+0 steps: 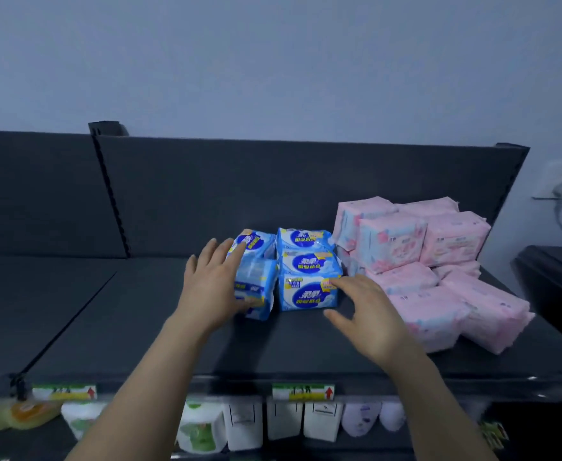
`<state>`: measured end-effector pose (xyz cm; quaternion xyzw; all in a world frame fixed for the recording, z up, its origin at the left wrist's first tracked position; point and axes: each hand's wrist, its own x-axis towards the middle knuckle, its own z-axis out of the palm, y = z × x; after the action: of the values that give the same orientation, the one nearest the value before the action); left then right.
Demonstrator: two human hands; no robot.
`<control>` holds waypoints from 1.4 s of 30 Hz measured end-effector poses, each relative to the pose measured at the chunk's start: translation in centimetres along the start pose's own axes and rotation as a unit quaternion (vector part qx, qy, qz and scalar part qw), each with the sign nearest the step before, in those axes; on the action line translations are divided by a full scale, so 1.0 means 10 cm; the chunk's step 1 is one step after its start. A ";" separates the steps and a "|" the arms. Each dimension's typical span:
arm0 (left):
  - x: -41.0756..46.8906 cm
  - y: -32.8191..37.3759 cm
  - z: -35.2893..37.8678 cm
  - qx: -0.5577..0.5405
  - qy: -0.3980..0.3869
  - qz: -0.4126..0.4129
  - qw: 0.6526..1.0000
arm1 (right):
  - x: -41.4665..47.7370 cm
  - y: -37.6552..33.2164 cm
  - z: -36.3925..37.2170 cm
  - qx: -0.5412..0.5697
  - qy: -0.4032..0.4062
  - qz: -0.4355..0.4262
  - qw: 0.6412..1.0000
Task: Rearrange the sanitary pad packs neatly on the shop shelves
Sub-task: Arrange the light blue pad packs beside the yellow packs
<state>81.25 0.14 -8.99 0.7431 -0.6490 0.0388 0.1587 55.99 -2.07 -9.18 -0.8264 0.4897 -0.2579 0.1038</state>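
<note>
- Blue-and-white sanitary pad packs (309, 277) stand near the middle of the dark grey top shelf (140, 327). The right-hand column is stacked square, labels facing forward.
- The tilted blue pack (256, 287) at the left of this group sits askew, touching the squared column.
- The left hand (213, 284) lies against the outer side of the tilted blue pack. Its fingers (229, 251) are extended along the wrapper, pressing rather than clasping.
- The right hand (369, 311) is spread and relaxed. Its fingertips (339, 282) touch the right front corner of the front pack, and it grasps nothing.
- Pink sanitary pad packs (439, 277) form a loose heap at the right end of the shelf. Some stand, while others lie flat and slant toward the front edge.
- Progress, as judged: an early stage. The blue group is partly aligned, with one side still to square up. The pink heap remains unsorted and makes up most of the work left.
</note>
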 end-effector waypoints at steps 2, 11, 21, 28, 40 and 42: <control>0.22 -0.07 0.05 0.021 -0.045 0.022 0.999 | 0.12 0.01 0.09 0.002 0.010 0.018 1.000; 0.42 -0.36 0.31 -0.063 -0.054 0.110 0.990 | 0.44 -0.08 0.36 -0.013 0.052 0.042 0.998; 0.31 -0.84 -0.07 -0.209 -0.030 0.045 0.976 | 0.87 -0.24 0.49 -0.153 -0.081 0.064 0.983; 0.23 -1.03 -0.24 -0.244 0.000 0.033 0.969 | 0.93 -0.24 0.64 -0.203 -0.089 0.087 0.971; 0.22 -0.86 -0.23 -0.319 0.014 0.094 0.943 | 0.31 -0.54 0.36 -0.068 0.007 0.159 0.985; 0.22 -0.72 -0.20 -0.338 0.005 0.108 0.935 | 0.12 -0.57 0.20 -0.044 0.038 0.180 0.982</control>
<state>88.97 -0.62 -7.88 0.5710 -0.6990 -0.1620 0.3988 61.79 -0.41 -8.13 -0.7180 0.6450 -0.2444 0.0930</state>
